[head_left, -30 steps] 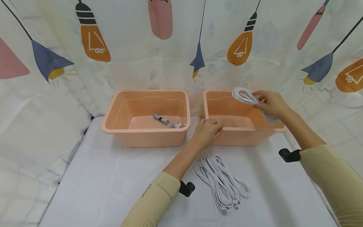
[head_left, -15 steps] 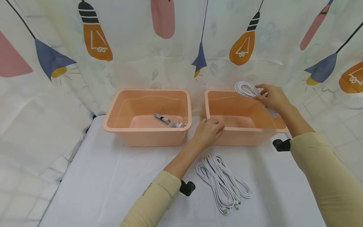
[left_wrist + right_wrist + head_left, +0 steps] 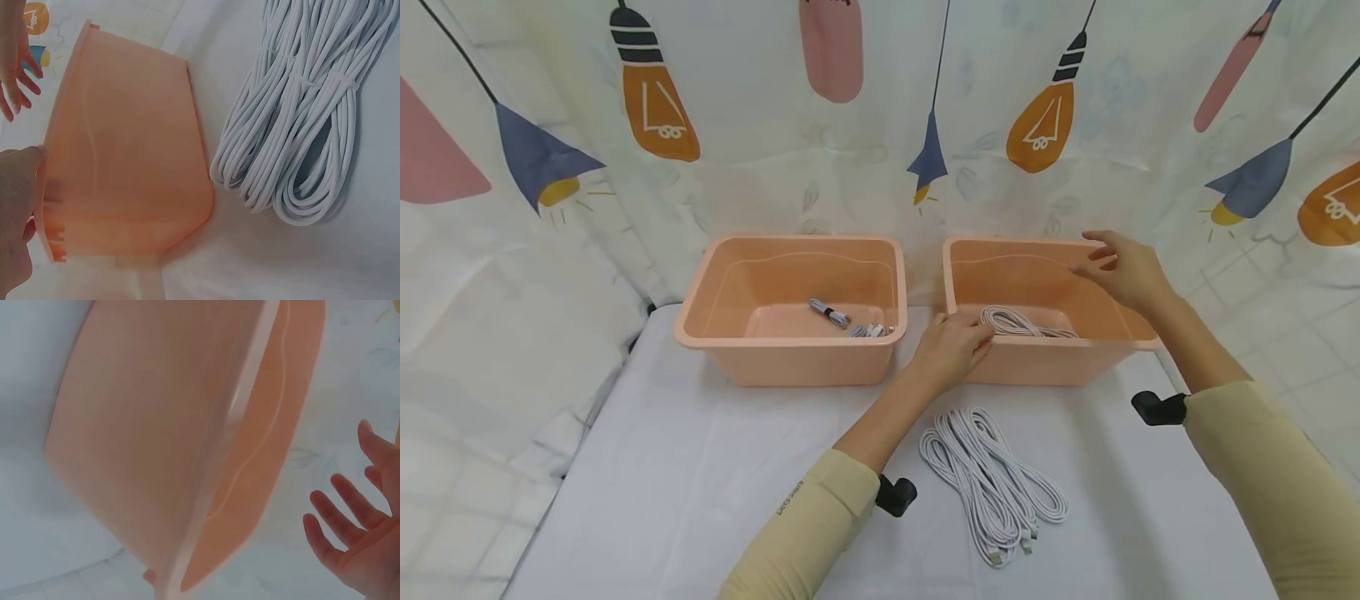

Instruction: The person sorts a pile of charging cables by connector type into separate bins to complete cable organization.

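Observation:
In the head view my left hand (image 3: pixel 952 348) grips the near left corner of the right-hand peach plastic bin (image 3: pixel 1037 363); its rim lies between thumb and fingers in the left wrist view. Over that bin's right side my right hand (image 3: pixel 1123 271) hovers, fingers spread and holding nothing, as the right wrist view also shows (image 3: pixel 369 528). A coiled white cable (image 3: pixel 1011 321) lies inside the bin, partly hidden by the front wall. Several more bundled white cables (image 3: pixel 992 483) lie on the table in front, their plugs toward me.
Left of it stands a matching peach bin (image 3: pixel 805 363) with a grey cable (image 3: pixel 830 313) tied in black and another small cable with white plugs (image 3: pixel 868 331). A white cloth covers the table (image 3: pixel 685 483). Behind the bins hangs a printed curtain (image 3: pixel 865 167).
My right hand has let go of the coiled white cable, which has dropped into the right-hand bin. The fingers have spread. My left hand has stayed on the rim.

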